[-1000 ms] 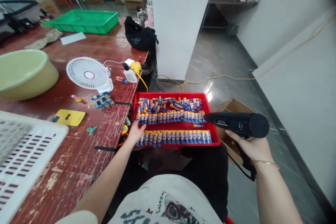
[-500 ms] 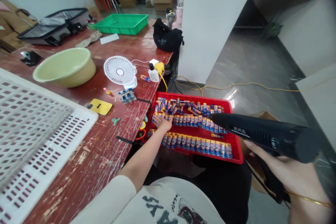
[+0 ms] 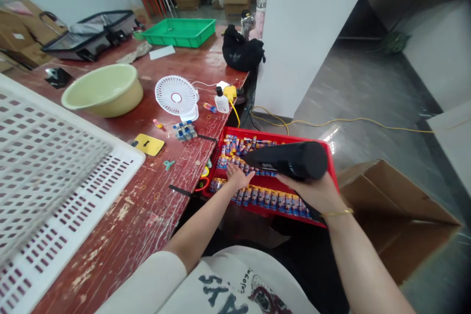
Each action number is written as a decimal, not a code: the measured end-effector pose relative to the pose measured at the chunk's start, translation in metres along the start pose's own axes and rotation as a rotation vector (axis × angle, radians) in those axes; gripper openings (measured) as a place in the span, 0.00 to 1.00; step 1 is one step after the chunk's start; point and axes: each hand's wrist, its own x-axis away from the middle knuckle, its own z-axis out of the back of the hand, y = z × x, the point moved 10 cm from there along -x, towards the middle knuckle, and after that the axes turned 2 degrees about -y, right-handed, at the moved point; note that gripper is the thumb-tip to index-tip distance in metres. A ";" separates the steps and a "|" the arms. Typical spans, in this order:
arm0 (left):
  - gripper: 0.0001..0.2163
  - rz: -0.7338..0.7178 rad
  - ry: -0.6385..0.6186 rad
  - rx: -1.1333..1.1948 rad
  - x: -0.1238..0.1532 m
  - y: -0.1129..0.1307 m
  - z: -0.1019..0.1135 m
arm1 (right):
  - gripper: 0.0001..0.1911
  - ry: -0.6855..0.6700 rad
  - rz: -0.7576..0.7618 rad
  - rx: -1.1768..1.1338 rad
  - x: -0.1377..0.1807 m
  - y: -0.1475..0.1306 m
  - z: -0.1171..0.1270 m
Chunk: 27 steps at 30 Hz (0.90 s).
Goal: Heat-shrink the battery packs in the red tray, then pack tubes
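In the head view, a red tray (image 3: 333,174) holds many small bottles with blue printed sleeves and yellow tops. The front row of bottles (image 3: 267,197) stands neatly; those at the back lie jumbled. My left hand (image 3: 238,176) is over the left part of the middle row, palm down, fingers stretched and thumb spread. Whether it touches the bottles I cannot tell. A black heat gun (image 3: 290,161) is gripped in my right hand (image 3: 316,191), above the tray. Its nozzle points left at the middle row near my left fingers, and its body hides the bottles on the right.
Left of the tray, the worn red table (image 3: 121,225) carries a white perforated crate (image 3: 47,235), yellow phone (image 3: 147,144), white fan (image 3: 176,97), bundle of bottles (image 3: 185,130) and pale basin (image 3: 105,93). A cardboard box (image 3: 397,206) stands open at right. A yellow cord (image 3: 349,126) crosses the floor.
My right hand has brought the heat gun leftward from the tray's right end to over its middle. My left hand stays near the middle row, its thumb now spread wider.
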 end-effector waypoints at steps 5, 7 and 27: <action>0.46 -0.176 -0.031 -0.105 0.045 -0.029 0.006 | 0.24 -0.108 0.044 0.010 -0.027 -0.006 -0.064; 0.44 -0.191 -0.012 -0.093 0.056 -0.044 0.009 | 0.24 -0.132 0.034 0.042 -0.031 -0.003 -0.075; 0.52 -0.315 -0.071 -0.288 -0.016 -0.026 0.023 | 0.30 0.094 -0.171 0.122 0.028 0.047 0.060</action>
